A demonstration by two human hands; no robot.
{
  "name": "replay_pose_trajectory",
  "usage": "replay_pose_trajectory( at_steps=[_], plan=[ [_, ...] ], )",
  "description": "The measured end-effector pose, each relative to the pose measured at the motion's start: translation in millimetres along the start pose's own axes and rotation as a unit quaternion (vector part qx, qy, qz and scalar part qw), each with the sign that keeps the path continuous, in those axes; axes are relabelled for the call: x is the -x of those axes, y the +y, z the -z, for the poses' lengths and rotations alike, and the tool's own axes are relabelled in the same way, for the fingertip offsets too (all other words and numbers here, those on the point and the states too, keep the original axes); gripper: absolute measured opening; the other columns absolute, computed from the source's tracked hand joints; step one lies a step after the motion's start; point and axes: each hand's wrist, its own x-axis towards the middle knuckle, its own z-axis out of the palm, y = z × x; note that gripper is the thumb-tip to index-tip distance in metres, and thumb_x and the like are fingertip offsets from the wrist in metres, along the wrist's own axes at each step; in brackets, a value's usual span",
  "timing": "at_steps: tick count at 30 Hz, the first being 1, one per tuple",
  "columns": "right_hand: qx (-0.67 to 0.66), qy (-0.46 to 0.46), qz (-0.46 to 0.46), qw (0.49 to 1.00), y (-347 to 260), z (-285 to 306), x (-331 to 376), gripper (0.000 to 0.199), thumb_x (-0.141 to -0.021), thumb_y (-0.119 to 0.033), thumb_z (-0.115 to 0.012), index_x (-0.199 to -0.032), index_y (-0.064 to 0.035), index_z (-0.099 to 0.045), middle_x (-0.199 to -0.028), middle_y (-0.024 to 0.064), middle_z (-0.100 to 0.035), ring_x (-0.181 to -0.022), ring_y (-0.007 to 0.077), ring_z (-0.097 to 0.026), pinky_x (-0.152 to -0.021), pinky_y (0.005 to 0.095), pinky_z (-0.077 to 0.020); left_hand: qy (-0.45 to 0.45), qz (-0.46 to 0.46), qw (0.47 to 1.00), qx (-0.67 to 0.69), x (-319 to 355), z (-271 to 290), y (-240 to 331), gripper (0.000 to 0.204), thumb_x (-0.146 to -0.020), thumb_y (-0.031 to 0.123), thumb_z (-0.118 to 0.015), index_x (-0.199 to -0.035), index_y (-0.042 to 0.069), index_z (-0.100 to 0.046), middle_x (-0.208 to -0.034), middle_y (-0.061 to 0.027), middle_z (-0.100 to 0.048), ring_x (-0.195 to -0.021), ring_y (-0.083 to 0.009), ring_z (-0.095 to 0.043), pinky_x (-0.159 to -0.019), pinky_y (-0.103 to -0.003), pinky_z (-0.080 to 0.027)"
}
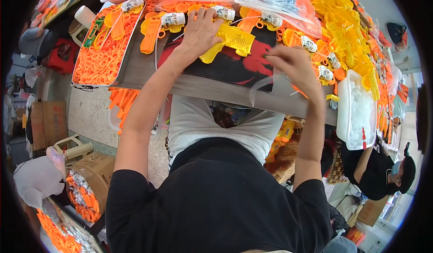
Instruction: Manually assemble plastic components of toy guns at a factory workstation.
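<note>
My left hand (200,33) lies over the back of the dark mat, its fingers stretched toward an orange-and-yellow toy gun assembly with a white printed cylinder (224,13). Its thumb rests at the edge of a yellow toy gun half shell (238,41), which lies hollow side up on the red-and-black mat (216,70). To the right, my right hand (293,66) is raised over the mat, thumb and fingers pinched together. A small dark bit shows at its fingertips, too blurred to name. Below it a translucent curved strip (259,90) crosses the table edge.
A white tray of orange ring-shaped parts (97,59) stands left; a white bin of clear pieces (358,108) stands right. More toy gun assemblies (153,32) line the back. Yellow shells (347,32) pile up at back right. A person (383,169) is at far right.
</note>
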Motion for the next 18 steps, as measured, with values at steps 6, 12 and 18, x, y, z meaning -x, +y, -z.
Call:
replay_pose_trajectory(
  at_steps=[6,12,18],
  plan=[
    [0.056,0.051,0.02,0.997,62,-73,-57,0.019,-0.091,-0.017,-0.07,-0.091,0.0018,-0.073,-0.069,0.0083,-0.066,-0.062,0.0169,-0.064,-0.06,0.0312,-0.0492,0.076,0.104,0.981,0.144,19,-1,27,0.049,-0.078,0.017,-0.08,-0.12,0.01,-0.057,-0.122,-0.01,-0.057,-0.118,-0.0306,-0.053,-0.101,-0.047,-0.041],
    [0.021,0.028,0.062,0.997,71,-70,-57,0.019,-0.09,-0.022,-0.072,-0.092,-0.0024,-0.073,-0.1,0.0081,-0.07,-0.097,0.0198,-0.064,-0.098,0.0375,-0.0457,0.087,0.279,0.77,0.567,23,4,40,0.04,-0.082,-0.006,-0.066,-0.121,0.003,-0.057,-0.112,-0.0123,-0.067,-0.108,-0.024,-0.065,-0.096,-0.032,-0.05],
    [0.017,0.031,0.052,0.998,67,-71,-50,0.022,-0.091,-0.026,-0.07,-0.088,-0.0045,-0.072,-0.106,0.0058,-0.069,-0.101,0.0206,-0.065,-0.12,0.0524,-0.0187,0.042,0.236,0.864,0.442,19,-2,39,0.036,-0.085,-0.003,-0.062,-0.12,0.002,-0.06,-0.108,-0.0136,-0.068,-0.102,-0.025,-0.066,-0.09,-0.032,-0.05]
  ],
)
